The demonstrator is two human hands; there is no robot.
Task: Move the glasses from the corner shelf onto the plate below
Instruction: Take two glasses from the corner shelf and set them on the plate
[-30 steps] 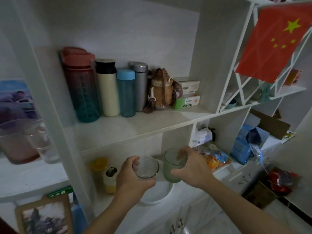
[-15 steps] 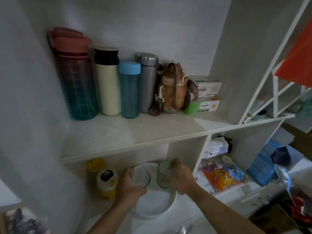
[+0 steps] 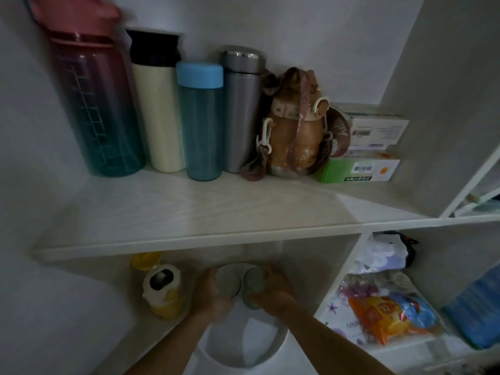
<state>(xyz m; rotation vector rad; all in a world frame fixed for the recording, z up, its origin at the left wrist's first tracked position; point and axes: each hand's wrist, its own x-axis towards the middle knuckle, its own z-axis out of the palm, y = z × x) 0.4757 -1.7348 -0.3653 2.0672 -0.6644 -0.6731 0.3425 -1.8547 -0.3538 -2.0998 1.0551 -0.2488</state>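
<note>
a clear round drinking glass (image 3: 229, 280) is clasped by the left hand (image 3: 213, 295) and a frosted green glass tumbler (image 3: 253, 286) by the right hand (image 3: 273, 292), both over the far part of the round white plate (image 3: 266, 353). placing step is judged in hand; next, both are to be set down and released.

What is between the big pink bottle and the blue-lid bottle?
In the head view, a cream bottle with a black lid stands between the pink-lidded bottle and the blue-lidded bottle.

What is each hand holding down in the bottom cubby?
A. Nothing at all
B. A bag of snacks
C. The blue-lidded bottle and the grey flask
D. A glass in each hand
D: the left hand wraps a clear glass and the right hand grips a greenish glass, both over the white plate.
</note>
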